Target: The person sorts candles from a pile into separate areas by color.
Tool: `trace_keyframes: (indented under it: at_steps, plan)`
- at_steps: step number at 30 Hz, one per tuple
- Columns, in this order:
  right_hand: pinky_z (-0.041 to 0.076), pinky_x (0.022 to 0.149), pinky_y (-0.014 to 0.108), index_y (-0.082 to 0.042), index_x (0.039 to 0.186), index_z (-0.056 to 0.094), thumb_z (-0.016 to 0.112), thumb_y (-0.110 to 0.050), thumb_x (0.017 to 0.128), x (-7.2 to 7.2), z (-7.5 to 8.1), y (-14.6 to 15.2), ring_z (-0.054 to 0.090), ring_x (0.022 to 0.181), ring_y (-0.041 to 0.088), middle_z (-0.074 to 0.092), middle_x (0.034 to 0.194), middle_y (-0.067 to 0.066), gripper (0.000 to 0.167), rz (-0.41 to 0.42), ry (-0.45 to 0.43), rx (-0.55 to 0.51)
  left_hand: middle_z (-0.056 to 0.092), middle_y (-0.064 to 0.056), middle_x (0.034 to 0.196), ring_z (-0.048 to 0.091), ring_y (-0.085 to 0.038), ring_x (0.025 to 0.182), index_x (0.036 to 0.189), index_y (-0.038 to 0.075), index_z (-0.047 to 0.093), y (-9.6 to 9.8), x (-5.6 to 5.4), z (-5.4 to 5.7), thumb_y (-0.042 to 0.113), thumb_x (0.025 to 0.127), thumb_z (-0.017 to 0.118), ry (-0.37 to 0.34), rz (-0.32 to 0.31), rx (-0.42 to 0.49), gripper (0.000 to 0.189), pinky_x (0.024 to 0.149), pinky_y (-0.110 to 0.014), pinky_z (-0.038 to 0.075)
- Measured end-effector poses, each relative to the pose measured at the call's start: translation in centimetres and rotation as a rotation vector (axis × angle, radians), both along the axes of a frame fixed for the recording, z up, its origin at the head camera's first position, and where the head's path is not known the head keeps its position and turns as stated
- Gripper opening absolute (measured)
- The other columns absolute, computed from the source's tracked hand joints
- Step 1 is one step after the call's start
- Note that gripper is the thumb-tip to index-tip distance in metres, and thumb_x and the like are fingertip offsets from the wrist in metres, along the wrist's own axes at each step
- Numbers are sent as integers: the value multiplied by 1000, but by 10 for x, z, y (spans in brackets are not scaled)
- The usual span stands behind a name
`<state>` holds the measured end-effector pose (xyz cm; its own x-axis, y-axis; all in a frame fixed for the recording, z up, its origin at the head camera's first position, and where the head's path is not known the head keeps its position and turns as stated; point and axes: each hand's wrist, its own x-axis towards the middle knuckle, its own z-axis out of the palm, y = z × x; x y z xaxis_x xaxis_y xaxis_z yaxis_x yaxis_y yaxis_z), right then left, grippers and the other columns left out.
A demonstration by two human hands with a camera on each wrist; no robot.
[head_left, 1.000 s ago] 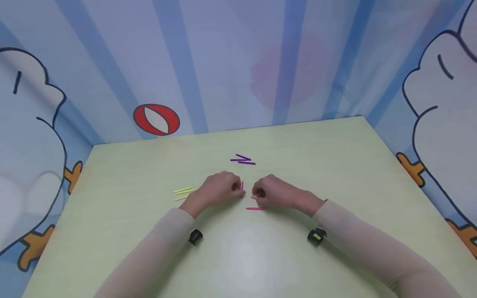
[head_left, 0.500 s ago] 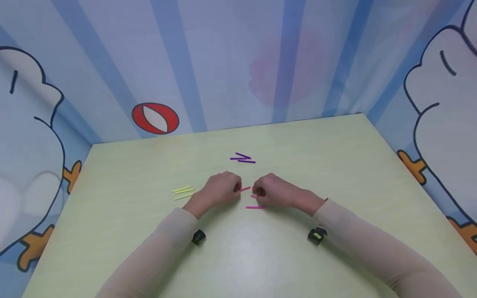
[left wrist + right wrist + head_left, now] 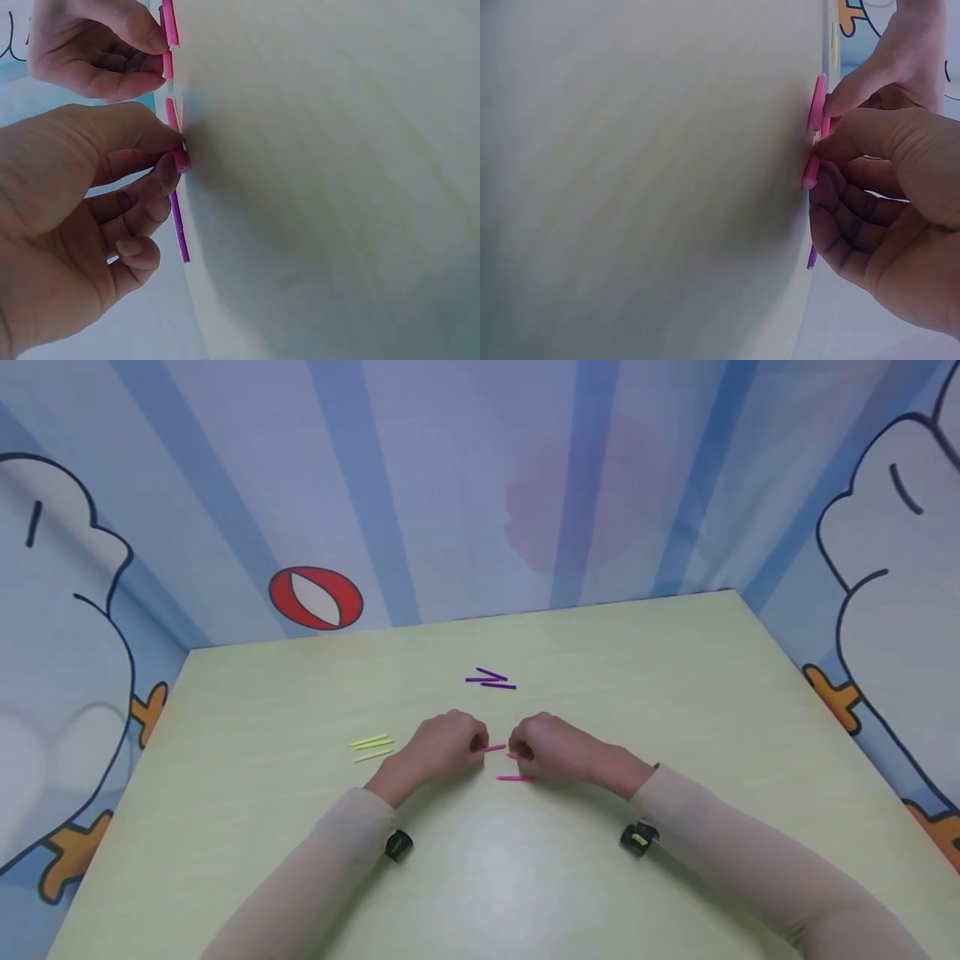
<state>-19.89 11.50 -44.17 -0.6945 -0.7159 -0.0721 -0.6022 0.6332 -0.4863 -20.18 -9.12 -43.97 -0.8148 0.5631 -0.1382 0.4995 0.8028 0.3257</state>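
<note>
Thumb and fingertips of my left hand [image 3: 444, 748] pinch a short pink stick [image 3: 494, 748], whose free end points right. In the left wrist view this pink stick [image 3: 172, 112] shows on both sides of the fingertips, close to the tabletop. Opposite, my right hand [image 3: 557, 748] pinches a second pink stick [image 3: 512, 757]; most of it is covered by the fingers in the head view. A third pink stick [image 3: 514, 778] lies crosswise on the table, nearer the body, its right end close to the right hand. The three sticks are roughly parallel.
Three purple sticks [image 3: 491, 679] lie loosely grouped beyond the hands. To the left, three yellow sticks [image 3: 372, 747] rest beside the left wrist. The pale green table [image 3: 480, 877] ends at a printed wall [image 3: 480, 485] at the back.
The pink stick in my left hand has turned from pointing away to lying crosswise, then come slightly nearer the body. My right hand has hardly moved.
</note>
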Motion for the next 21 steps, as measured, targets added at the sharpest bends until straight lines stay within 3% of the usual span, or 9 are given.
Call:
trace_keyframes:
  at_steps: [9, 21]
  plan:
    - [42, 64, 25, -9, 81, 67, 70, -2, 85, 4, 6, 1, 48, 68, 12, 53, 71, -4, 9, -5, 50, 41, 66, 3, 81, 55, -13, 73, 89, 12, 77, 2, 0, 4, 9, 90, 70, -2, -6, -1, 8, 68, -30, 48]
    - [46, 71, 28, -7, 89, 72, 67, 0, 87, -1, 6, 9, 52, 73, 14, 61, 78, -2, 9, -25, 65, 44, 68, 4, 84, 57, -13, 76, 94, 13, 78, -4, -2, 0, 11, 92, 70, -37, 8, 15, 8, 72, -28, 50]
